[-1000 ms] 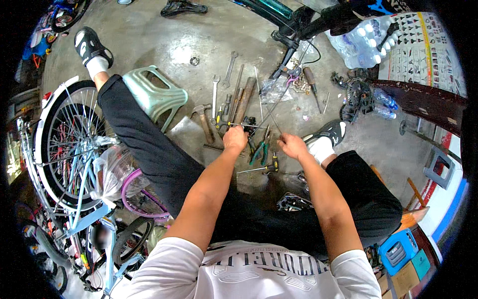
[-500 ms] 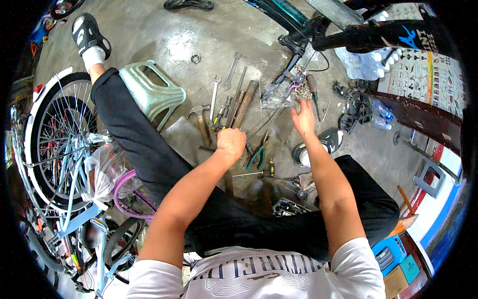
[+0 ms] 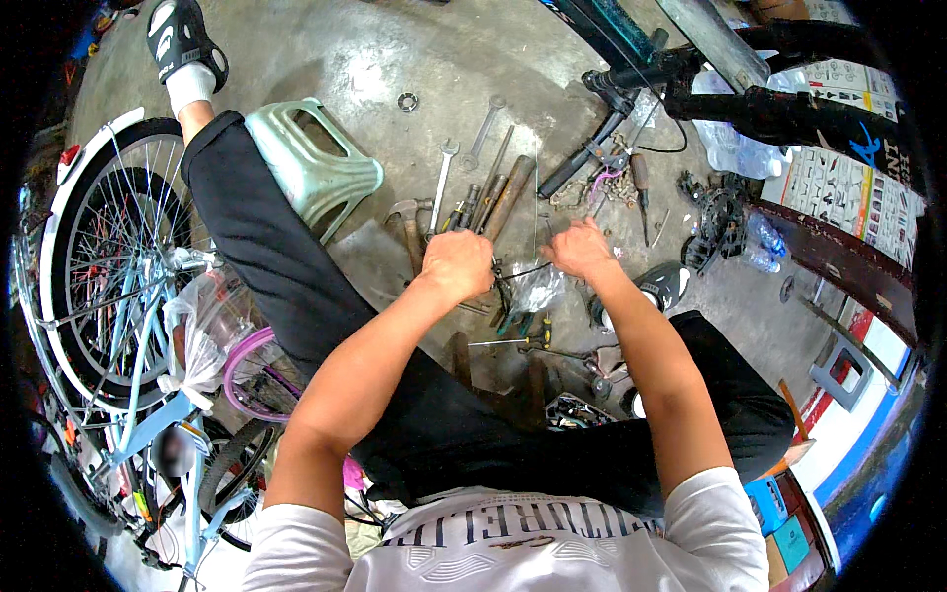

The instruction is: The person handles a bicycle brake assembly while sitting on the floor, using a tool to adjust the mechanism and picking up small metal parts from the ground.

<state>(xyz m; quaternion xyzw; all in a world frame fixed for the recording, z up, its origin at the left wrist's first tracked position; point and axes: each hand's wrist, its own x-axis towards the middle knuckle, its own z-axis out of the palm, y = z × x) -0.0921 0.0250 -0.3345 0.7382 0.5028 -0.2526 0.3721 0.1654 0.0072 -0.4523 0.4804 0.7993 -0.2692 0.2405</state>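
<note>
The left hand (image 3: 459, 264) is a fist, fingers clamped on the black cable (image 3: 526, 270); the right hand's (image 3: 580, 247) fingers curl near it, their grip I cannot tell. Below, the clear bag (image 3: 538, 288) looks light, slippery, easily torn: gather its top. The thin cable, between both hands, looks springy: pinch near an end.

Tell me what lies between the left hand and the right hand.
In the head view, a thin dark strand spans between left hand and right hand; a clear plastic bag shows just below it.
</note>
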